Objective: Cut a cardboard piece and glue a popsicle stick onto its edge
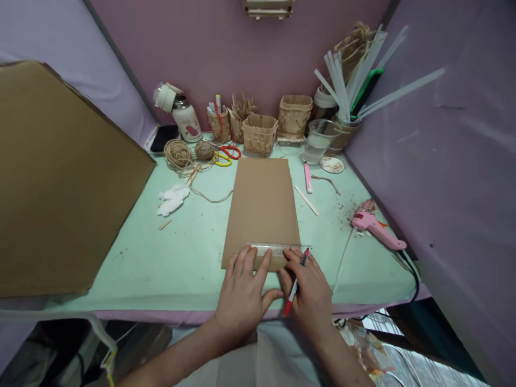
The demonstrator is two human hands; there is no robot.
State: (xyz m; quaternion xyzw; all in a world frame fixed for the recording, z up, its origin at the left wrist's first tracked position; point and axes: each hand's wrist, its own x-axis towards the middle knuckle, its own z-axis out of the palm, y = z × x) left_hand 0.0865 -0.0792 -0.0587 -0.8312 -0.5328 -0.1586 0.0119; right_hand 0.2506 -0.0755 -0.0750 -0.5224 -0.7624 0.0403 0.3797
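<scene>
A brown cardboard sheet (pixel 264 199) lies flat on the table in front of me. Across its near end rests a clear ruler (pixel 278 249). My left hand (pixel 244 293) is spread, its fingertips pressing on the ruler and the cardboard. My right hand (pixel 310 287) has a red-and-white pen (pixel 293 290) held between its fingers, with the red tip pointing away from me. The fingers of that hand also touch the right part of the ruler. Part of the ruler is hidden beneath both hands.
A pink glue gun (pixel 377 228) lies at the right with its cord over the edge. Beyond the cardboard are a pink cutter (pixel 308 177), scissors (pixel 229 153), twine (pixel 178 155), woven baskets (pixel 260 134) and a water cup (pixel 318 142). A large cardboard piece (pixel 68 183) stands at the left.
</scene>
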